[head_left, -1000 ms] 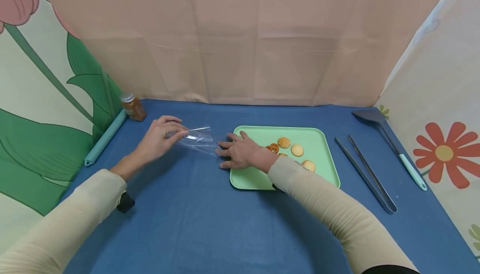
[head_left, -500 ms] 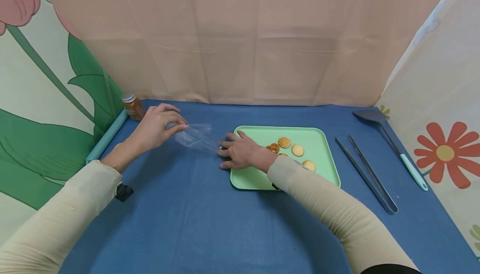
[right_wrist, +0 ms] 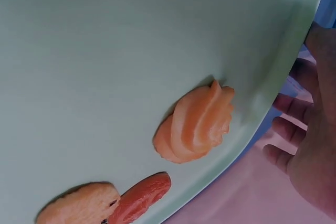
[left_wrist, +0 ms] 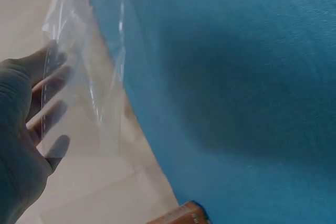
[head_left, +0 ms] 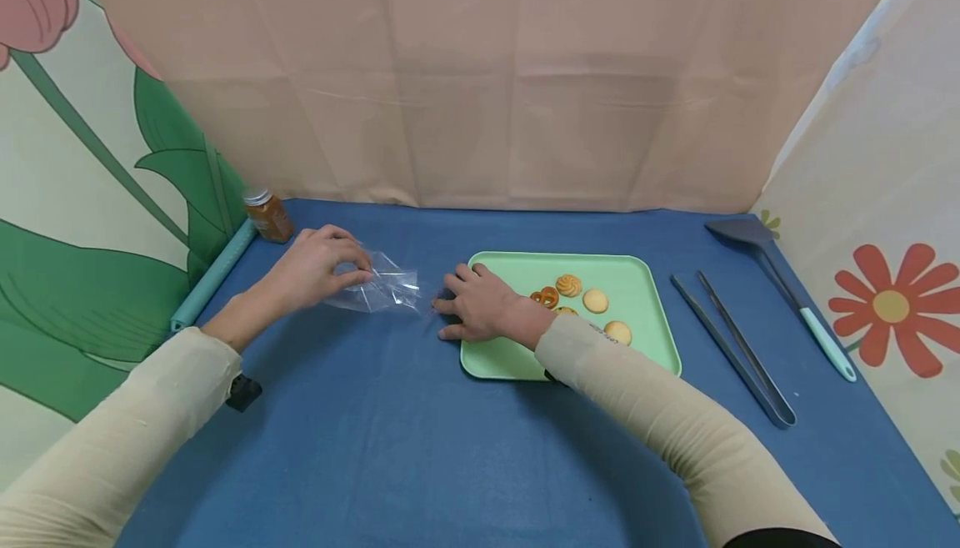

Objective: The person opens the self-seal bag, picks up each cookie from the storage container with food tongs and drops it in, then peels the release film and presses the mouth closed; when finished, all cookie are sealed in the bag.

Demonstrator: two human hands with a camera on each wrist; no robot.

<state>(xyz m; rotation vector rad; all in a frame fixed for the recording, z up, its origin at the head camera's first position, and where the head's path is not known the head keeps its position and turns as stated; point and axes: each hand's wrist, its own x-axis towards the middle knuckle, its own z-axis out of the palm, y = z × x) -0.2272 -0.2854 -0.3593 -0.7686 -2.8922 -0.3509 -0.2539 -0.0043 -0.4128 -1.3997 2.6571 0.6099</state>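
Note:
A clear plastic bag (head_left: 393, 285) stretches between both hands, left of the light green tray (head_left: 491, 358). My left hand (head_left: 315, 264) holds its left part with thumb and fingers. In the left wrist view, the left fingers (left_wrist: 50, 121) show through the film. My right hand (head_left: 480, 306) lies over the tray's left rim, its fingertips gripping the bag's other end. On the tray are a swirl cookie (head_left: 568, 285), pretzels (head_left: 550, 296) and pale round cookies (head_left: 595, 300); the right forearm partly hides others. In the right wrist view, the swirl cookie (right_wrist: 197, 121) sits near the rim.
Metal tongs (head_left: 738, 356) lie right of the tray, with a spatula (head_left: 787, 289) having a mint handle farther right. At the back left stands a brown jar (head_left: 268, 216) beside a teal roll (head_left: 213, 273). Printed cloth walls border the blue table (head_left: 390, 448).
My left hand has moved slightly left, and the bag has crumpled and shifted left beneath it. The right hand stays at the tray's left rim.

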